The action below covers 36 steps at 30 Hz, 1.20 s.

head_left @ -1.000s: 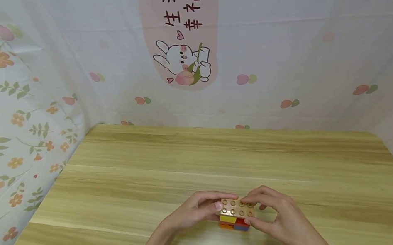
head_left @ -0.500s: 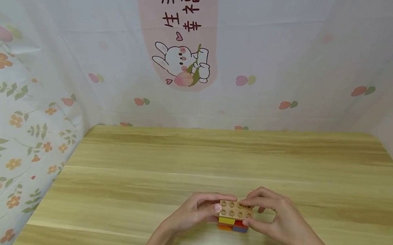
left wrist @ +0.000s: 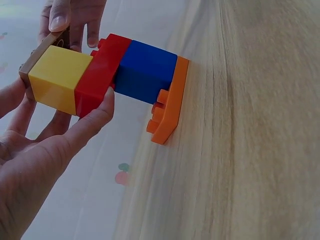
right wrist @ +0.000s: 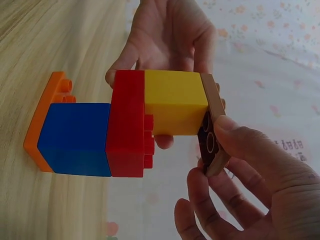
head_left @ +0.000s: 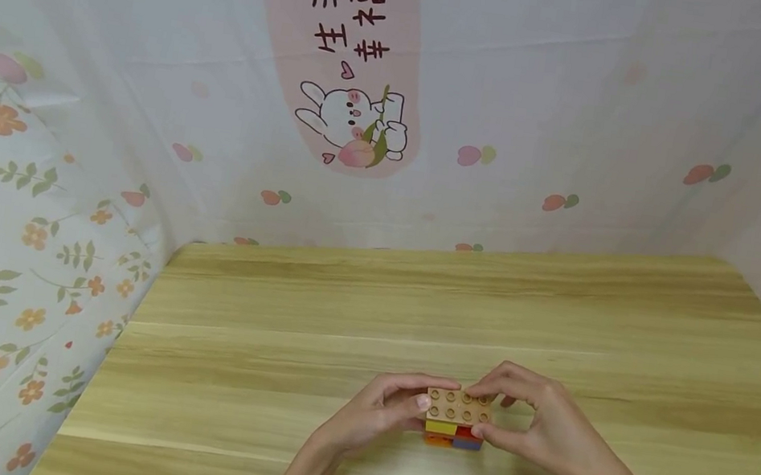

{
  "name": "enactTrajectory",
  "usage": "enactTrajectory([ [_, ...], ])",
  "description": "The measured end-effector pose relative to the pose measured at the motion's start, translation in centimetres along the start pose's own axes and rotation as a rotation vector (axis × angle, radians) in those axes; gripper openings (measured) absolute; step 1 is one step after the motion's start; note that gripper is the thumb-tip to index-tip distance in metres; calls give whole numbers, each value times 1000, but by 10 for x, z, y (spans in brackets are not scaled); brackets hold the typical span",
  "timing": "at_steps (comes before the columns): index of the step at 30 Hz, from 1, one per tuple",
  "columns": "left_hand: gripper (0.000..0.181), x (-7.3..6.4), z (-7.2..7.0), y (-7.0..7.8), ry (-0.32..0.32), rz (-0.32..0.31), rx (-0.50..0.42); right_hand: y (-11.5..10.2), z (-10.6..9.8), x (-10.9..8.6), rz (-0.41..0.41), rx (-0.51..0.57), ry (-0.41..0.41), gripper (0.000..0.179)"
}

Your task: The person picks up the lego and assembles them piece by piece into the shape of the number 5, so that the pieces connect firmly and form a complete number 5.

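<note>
A stack of toy building bricks stands on the table: an orange plate (left wrist: 172, 107) at the bottom, a blue brick (right wrist: 75, 140), a red brick (right wrist: 127, 125), a yellow brick (right wrist: 175, 95) and a tan-brown studded plate (head_left: 459, 408) on top. Blue and yellow sit at opposite ends, leaving gaps. My left hand (head_left: 374, 411) holds the stack from the left, its fingers around the yellow and red bricks. My right hand (head_left: 544, 427) pinches the overhanging right end of the top plate between thumb and fingers. Some fingertips are hidden behind the bricks.
The wooden table (head_left: 247, 357) extends around the stack on all sides. Behind it hangs a white printed cloth (head_left: 518, 86) with a rabbit picture, and a floral cloth (head_left: 25, 220) hangs at the left.
</note>
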<state>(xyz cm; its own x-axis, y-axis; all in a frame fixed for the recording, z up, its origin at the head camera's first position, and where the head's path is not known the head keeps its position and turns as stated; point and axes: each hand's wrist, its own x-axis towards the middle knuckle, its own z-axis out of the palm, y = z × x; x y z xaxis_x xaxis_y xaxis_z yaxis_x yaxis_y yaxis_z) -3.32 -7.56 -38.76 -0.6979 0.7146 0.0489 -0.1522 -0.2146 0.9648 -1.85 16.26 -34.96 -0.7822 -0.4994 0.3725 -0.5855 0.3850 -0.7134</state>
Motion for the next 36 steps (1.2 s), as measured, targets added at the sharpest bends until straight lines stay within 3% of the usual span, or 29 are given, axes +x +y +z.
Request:
enactTrajectory([
  [12,36,-1,0,1,6,-37,1,3,0,-2,-25,-21,-1,33],
  [20,37,-1,-4,-1,7,-44,100,7,3,-1,-12,17,-12,38],
  [27,46,-11,-15,9,78,-16,152,1,-2,-4,30,-48,2,67],
  [30,44,-20,-18,17,149,31,258,-5,-9,-11,22,-107,43,80],
  [32,41,-28,-19,20,196,71,374,-7,-13,-16,-13,-160,68,84],
  [36,60,-39,-18,22,251,180,807,-5,-10,-24,-216,-295,134,80],
])
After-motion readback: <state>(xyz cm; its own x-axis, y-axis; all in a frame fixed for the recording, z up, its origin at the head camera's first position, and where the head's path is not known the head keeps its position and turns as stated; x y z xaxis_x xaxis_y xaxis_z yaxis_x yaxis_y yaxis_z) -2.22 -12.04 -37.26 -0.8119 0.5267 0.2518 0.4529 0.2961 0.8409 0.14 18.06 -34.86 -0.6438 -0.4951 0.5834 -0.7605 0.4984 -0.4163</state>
